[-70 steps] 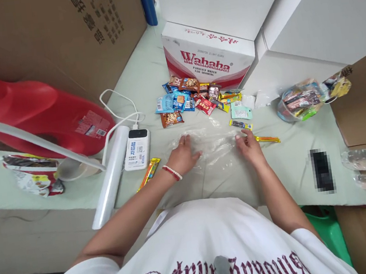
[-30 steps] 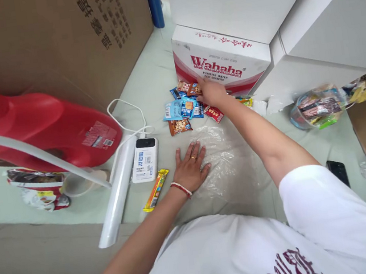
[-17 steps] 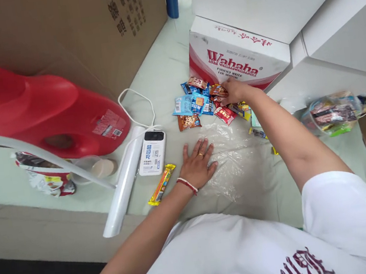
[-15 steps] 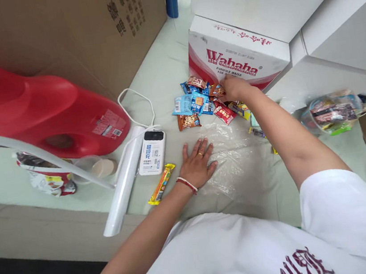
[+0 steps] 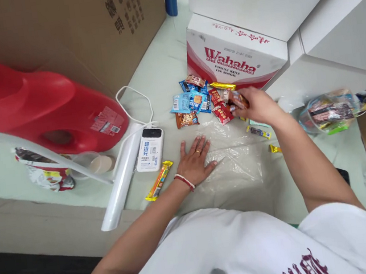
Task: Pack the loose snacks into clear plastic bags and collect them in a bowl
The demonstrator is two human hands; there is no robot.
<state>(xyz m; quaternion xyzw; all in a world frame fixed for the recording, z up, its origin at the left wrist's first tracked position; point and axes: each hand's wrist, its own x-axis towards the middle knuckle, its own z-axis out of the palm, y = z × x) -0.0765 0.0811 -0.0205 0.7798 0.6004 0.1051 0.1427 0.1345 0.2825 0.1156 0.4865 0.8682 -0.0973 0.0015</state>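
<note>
My left hand (image 5: 195, 163) lies flat with fingers spread, on the left edge of a clear plastic bag (image 5: 236, 161). Up at the right end of a heap of small wrapped snacks, my right hand (image 5: 256, 105) pinches a brown snack packet (image 5: 239, 99). The heap holds light blue packets (image 5: 181, 103), red packets (image 5: 223, 113), a brown packet (image 5: 186, 119) and a yellow stick (image 5: 222, 86) by the carton. Beside my left forearm lies a long yellow-wrapped bar (image 5: 159, 180). Small wrapped candies (image 5: 258, 132) are scattered below my right hand.
A Wahaha carton (image 5: 233, 60) stands behind the heap. To the left are a white power bank (image 5: 150, 150) with a cable, a white tube (image 5: 122, 185), and a big red jug (image 5: 47, 110). A clear tub of snacks (image 5: 329, 111) lies at the right.
My right hand has moved right and toward me, lifting the brown snack packet off the heap. The yellow stick by the carton now shows. My left hand stays in place.
</note>
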